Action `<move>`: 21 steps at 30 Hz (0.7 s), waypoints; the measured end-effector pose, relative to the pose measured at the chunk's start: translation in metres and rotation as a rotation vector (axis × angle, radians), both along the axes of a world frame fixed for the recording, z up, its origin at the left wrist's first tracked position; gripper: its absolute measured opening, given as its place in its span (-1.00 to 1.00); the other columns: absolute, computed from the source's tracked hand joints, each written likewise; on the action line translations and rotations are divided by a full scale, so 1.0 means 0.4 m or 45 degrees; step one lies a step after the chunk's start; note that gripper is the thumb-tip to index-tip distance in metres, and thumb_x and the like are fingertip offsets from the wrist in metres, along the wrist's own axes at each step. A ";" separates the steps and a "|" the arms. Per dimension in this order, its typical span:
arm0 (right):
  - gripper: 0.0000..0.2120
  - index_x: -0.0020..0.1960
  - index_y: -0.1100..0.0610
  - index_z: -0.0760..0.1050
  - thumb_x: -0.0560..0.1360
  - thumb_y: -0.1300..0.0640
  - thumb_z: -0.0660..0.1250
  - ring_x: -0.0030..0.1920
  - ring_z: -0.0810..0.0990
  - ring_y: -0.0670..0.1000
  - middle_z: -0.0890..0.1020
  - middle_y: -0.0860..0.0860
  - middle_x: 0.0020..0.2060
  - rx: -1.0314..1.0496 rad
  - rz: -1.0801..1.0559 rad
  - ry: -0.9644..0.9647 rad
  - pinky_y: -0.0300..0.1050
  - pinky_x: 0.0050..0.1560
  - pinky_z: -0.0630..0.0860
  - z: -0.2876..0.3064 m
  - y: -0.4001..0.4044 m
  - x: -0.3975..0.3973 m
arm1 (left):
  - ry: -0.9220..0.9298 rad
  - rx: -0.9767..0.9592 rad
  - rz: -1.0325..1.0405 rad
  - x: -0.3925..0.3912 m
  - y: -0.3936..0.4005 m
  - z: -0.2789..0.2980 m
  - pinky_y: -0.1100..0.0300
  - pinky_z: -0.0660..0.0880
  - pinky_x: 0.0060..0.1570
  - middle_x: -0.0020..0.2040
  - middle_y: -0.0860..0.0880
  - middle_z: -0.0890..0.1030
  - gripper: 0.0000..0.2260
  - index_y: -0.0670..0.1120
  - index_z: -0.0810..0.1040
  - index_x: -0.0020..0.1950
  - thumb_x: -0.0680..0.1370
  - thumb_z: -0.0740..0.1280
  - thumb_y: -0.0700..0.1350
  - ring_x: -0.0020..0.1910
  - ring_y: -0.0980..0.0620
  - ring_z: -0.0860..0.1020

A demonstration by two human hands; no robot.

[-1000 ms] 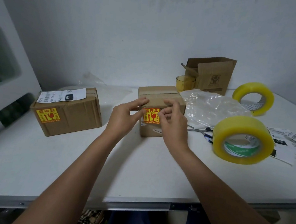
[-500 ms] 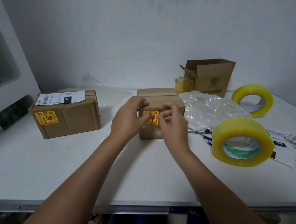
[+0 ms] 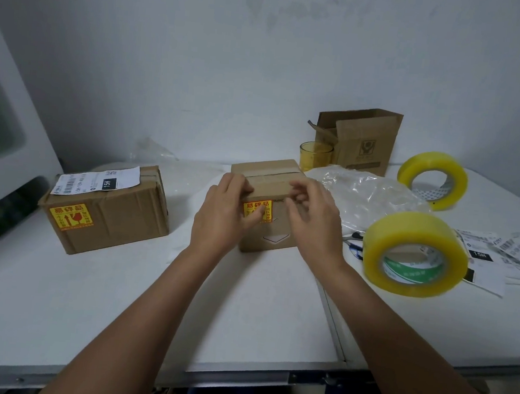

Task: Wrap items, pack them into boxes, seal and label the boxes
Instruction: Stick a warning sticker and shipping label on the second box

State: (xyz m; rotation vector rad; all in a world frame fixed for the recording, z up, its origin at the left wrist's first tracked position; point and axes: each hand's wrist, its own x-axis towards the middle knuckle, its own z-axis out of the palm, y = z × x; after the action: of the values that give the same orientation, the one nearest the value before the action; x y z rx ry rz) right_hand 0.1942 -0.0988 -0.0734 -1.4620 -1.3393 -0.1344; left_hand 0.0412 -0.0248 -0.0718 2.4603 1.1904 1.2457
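Note:
A small taped cardboard box [image 3: 275, 239] stands at the middle of the white table [image 3: 116, 294]. A yellow and red fragile sticker [image 3: 265, 208] sits on its front face. My left hand [image 3: 222, 215] holds the box's upper left front edge, fingers hooked over the top and thumb pressing the sticker. My right hand [image 3: 313, 221] hovers at the box's right front with fingers loosely curled, holding nothing. A larger sealed box [image 3: 117, 215] at the left carries a shipping label and a fragile sticker.
A big yellow tape roll [image 3: 412, 252] stands right of the small box, a second roll [image 3: 432, 178] behind it. Clear plastic wrap [image 3: 367, 194], scissors [image 3: 354, 244], label sheets [image 3: 495, 251], a yellow glass [image 3: 313, 154] and an open carton [image 3: 365, 140] fill the right side.
My right hand has lifted off the sticker and drawn back to the right. My left thumb has slid onto the sticker. The box has stayed in place.

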 end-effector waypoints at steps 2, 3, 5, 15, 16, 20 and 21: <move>-0.72 0.20 0.06 0.49 0.49 0.13 0.38 0.17 0.43 -0.06 0.55 -0.08 0.09 -0.016 0.038 -0.135 -0.07 0.19 0.45 0.009 0.025 0.005 | -0.024 0.007 -0.016 0.003 0.002 -0.006 -0.02 0.52 -0.19 0.08 0.16 0.43 -0.69 0.02 0.40 0.09 0.46 0.44 0.06 0.03 0.02 0.46; -0.69 0.21 0.06 0.49 0.48 0.08 0.40 0.24 0.40 -0.03 0.55 -0.07 0.13 -0.042 0.057 -0.211 -0.07 0.27 0.38 0.012 0.039 0.007 | -0.042 0.005 -0.037 0.003 0.004 -0.012 -0.04 0.52 -0.17 0.08 0.17 0.42 -0.67 0.02 0.40 0.11 0.45 0.45 0.05 0.03 0.01 0.46; -0.64 0.22 0.04 0.50 0.46 0.01 0.42 0.29 0.38 0.01 0.54 -0.05 0.15 -0.120 0.093 -0.327 -0.04 0.35 0.27 0.013 0.062 0.013 | -0.069 -0.013 -0.107 -0.006 0.011 -0.027 -0.05 0.53 -0.09 0.13 0.19 0.40 -0.63 0.02 0.40 0.15 0.45 0.47 0.02 0.05 0.00 0.46; -0.42 0.35 0.01 0.38 0.40 -0.10 0.46 0.34 0.34 0.00 0.43 -0.04 0.27 -0.200 -0.007 -0.722 -0.06 0.41 0.09 -0.021 0.068 0.030 | 0.059 -0.131 -0.412 -0.075 0.047 -0.016 0.18 0.56 0.05 0.28 0.21 0.35 -0.49 0.06 0.41 0.33 0.47 0.49 -0.23 0.11 0.18 0.50; -0.41 0.35 0.01 0.37 0.39 -0.09 0.47 0.34 0.33 0.00 0.42 -0.04 0.28 -0.208 -0.009 -0.729 -0.06 0.42 0.08 -0.022 0.069 0.031 | 0.060 -0.154 -0.421 -0.079 0.046 -0.014 0.18 0.56 0.04 0.31 0.22 0.35 -0.48 0.08 0.40 0.34 0.47 0.47 -0.25 0.12 0.17 0.50; -0.45 0.35 0.03 0.41 0.41 0.05 0.49 0.32 0.36 -0.01 0.45 -0.04 0.25 -0.201 0.102 -0.647 -0.03 0.43 0.11 -0.009 0.076 0.045 | -0.009 -0.306 -0.399 -0.098 0.031 -0.012 0.21 0.58 0.03 0.41 0.25 0.34 -0.45 0.13 0.37 0.39 0.52 0.41 -0.31 0.10 0.13 0.57; -0.46 0.36 0.03 0.41 0.42 0.10 0.48 0.32 0.36 -0.01 0.45 -0.05 0.24 -0.203 0.139 -0.620 -0.05 0.44 0.08 -0.007 0.077 0.052 | -0.033 -0.338 -0.384 -0.102 0.026 -0.013 0.21 0.59 0.03 0.42 0.26 0.34 -0.44 0.15 0.37 0.40 0.52 0.41 -0.30 0.10 0.14 0.58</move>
State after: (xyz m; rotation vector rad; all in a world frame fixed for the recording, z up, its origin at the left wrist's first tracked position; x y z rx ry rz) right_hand 0.2149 -0.0681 -0.0760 -1.5428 -1.8545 -0.3355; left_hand 0.0004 -0.0144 -0.0770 2.3113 0.8708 0.9658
